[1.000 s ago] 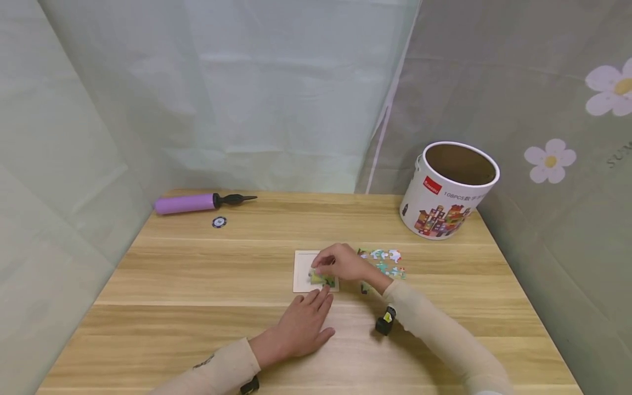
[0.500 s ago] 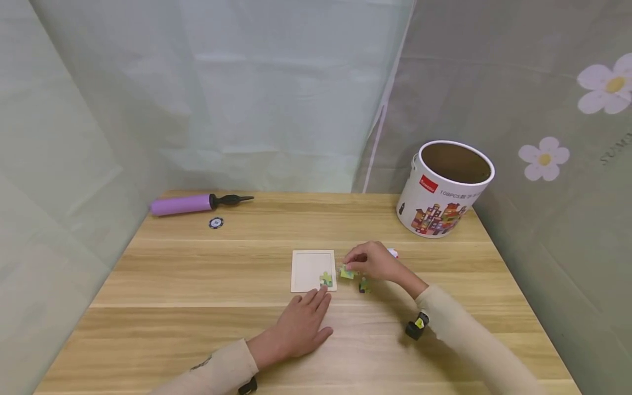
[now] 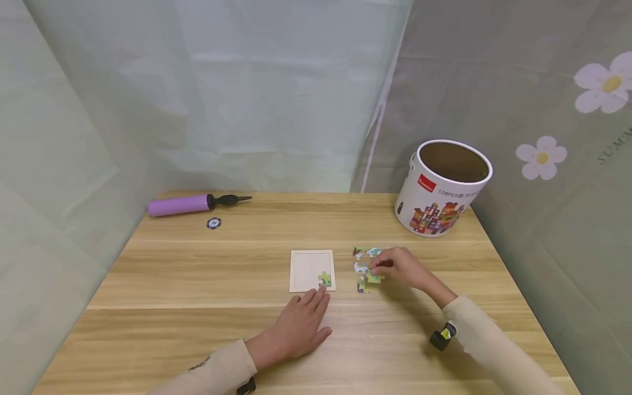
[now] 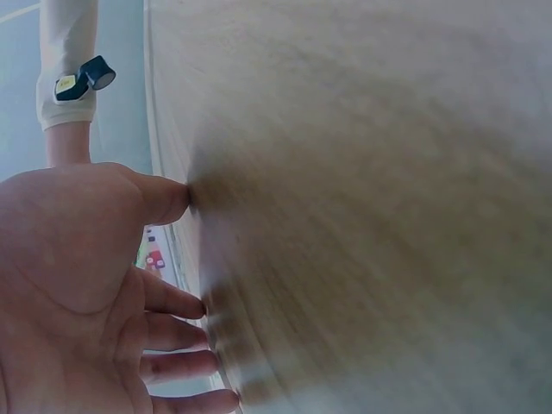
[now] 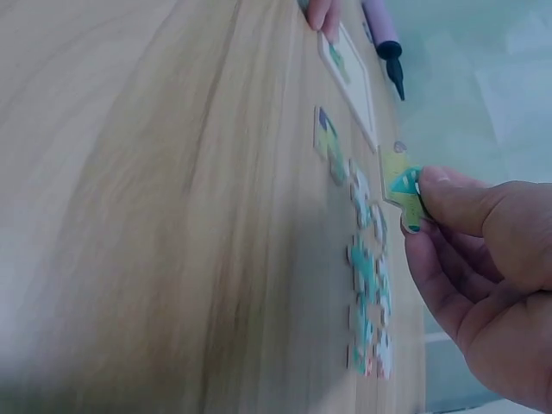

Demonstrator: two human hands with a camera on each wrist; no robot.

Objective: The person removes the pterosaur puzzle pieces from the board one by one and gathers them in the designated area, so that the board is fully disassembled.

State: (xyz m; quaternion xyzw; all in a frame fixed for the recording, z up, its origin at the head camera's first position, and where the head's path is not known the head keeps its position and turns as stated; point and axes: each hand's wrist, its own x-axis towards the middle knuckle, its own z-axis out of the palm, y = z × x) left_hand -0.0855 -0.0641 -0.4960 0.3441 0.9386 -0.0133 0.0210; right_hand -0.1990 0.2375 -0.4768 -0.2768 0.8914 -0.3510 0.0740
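Between thumb and fingers, my right hand (image 3: 406, 267) pinches a green jigsaw piece (image 5: 397, 179), held above the tabletop beside the loose pieces. Several loose jigsaw pieces (image 3: 360, 267) lie under and around that hand; it hides some of them in the head view. My left hand (image 3: 298, 327) rests on the table with fingers extended, its fingertips at the lower right edge of a square wooden puzzle tray (image 3: 302, 271). One green jigsaw piece (image 3: 324, 277) sits in the tray's lower right corner, near those fingertips.
A large white bucket (image 3: 434, 206) with printed buildings stands at the back right. At the back left lie a purple hand pump (image 3: 179, 206) with a black nozzle and a round chip (image 3: 214, 223). Cloth walls (image 3: 291, 109) enclose the table (image 3: 197, 280).
My right hand has moved right, from over the tray to the loose pieces, carrying the green jigsaw piece and uncovering the tray. The left hand has stayed in place.
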